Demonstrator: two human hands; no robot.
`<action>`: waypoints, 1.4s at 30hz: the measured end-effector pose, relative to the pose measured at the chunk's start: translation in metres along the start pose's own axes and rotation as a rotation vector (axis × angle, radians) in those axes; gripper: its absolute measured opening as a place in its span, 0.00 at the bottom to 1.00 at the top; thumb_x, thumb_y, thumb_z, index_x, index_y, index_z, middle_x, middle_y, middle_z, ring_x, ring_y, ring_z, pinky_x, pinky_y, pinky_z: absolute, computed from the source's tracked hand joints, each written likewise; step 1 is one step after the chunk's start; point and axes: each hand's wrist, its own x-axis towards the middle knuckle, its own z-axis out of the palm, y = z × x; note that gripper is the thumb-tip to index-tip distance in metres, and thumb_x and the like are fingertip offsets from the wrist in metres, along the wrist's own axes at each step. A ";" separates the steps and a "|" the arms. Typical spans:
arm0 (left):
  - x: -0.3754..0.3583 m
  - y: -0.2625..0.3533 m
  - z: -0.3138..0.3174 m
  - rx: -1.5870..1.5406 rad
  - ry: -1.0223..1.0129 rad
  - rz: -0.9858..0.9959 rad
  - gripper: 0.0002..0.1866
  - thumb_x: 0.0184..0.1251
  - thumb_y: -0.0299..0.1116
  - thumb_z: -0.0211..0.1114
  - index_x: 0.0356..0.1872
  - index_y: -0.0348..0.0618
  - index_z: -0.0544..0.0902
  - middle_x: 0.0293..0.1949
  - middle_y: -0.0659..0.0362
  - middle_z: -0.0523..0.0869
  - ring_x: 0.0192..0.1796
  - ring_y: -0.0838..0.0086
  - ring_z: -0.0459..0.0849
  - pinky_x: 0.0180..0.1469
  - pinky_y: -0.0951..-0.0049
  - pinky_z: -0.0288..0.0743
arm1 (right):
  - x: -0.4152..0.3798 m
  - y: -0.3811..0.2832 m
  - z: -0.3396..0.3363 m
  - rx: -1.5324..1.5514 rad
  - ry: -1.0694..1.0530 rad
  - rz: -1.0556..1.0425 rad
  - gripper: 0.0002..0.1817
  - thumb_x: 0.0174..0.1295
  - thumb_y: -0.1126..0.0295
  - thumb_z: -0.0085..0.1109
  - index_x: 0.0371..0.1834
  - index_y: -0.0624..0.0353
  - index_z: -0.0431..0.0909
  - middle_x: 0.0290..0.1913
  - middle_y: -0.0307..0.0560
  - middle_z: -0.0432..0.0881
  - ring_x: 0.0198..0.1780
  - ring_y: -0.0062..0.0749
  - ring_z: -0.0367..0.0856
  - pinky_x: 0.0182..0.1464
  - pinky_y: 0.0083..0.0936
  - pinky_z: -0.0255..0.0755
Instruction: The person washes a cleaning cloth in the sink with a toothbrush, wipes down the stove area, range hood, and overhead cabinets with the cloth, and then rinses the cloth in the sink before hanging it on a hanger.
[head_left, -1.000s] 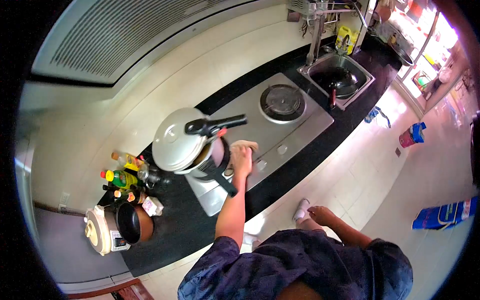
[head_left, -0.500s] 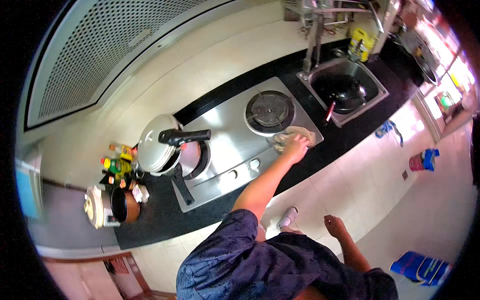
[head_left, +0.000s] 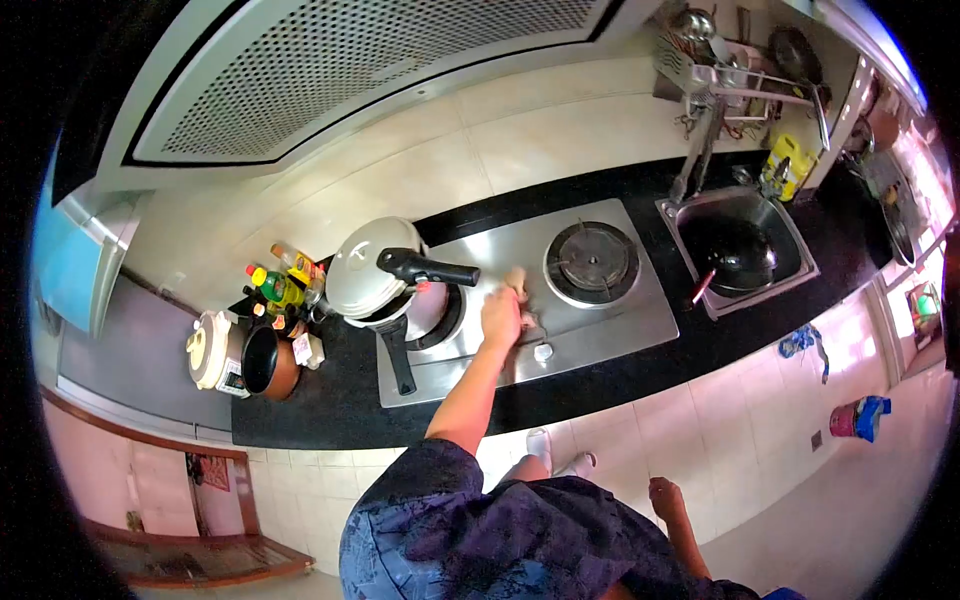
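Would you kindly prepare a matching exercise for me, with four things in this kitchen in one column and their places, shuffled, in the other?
Things
1. Crumpled beige cloth
2. Dark round pan with a reddish handle
3. Copper-brown round pot
4. Silver metal pressure cooker

Places
A. In the rectangular steel sink
B. On the left side of the flat steel stove
C. Beside the cream rice cooker
D. Under the left hand

Pairs: 1-D, 2-A, 3-C, 4-B
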 end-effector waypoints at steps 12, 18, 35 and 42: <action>0.004 0.145 -0.132 -1.375 0.172 -0.227 0.13 0.73 0.33 0.51 0.53 0.39 0.70 0.47 0.58 0.77 0.50 0.74 0.74 0.58 0.72 0.68 | 0.116 -0.178 -0.048 -0.091 0.095 -0.429 0.11 0.64 0.68 0.57 0.45 0.63 0.82 0.39 0.60 0.86 0.41 0.49 0.86 0.43 0.34 0.79; 0.092 0.109 -0.309 -1.353 0.956 0.119 0.15 0.65 0.23 0.56 0.52 0.38 0.69 0.47 0.56 0.79 0.49 0.70 0.79 0.56 0.65 0.75 | 0.112 -0.173 -0.044 -0.058 0.010 -0.255 0.11 0.64 0.67 0.55 0.43 0.60 0.82 0.35 0.58 0.84 0.40 0.48 0.85 0.42 0.36 0.78; 0.165 0.137 -0.418 -0.504 1.533 0.546 0.02 0.61 0.24 0.63 0.34 0.37 0.80 0.34 0.51 0.82 0.35 0.59 0.80 0.42 0.61 0.75 | 0.149 -0.198 -0.077 -0.324 0.083 -0.367 0.13 0.66 0.65 0.52 0.35 0.64 0.81 0.27 0.52 0.83 0.29 0.37 0.84 0.32 0.35 0.74; 0.173 0.101 -0.363 -0.397 0.998 0.845 0.04 0.59 0.23 0.62 0.34 0.38 0.82 0.35 0.52 0.85 0.35 0.59 0.83 0.38 0.61 0.77 | 0.147 -0.157 -0.041 0.048 0.172 -0.210 0.14 0.68 0.66 0.52 0.41 0.68 0.81 0.33 0.51 0.86 0.33 0.32 0.86 0.36 0.28 0.79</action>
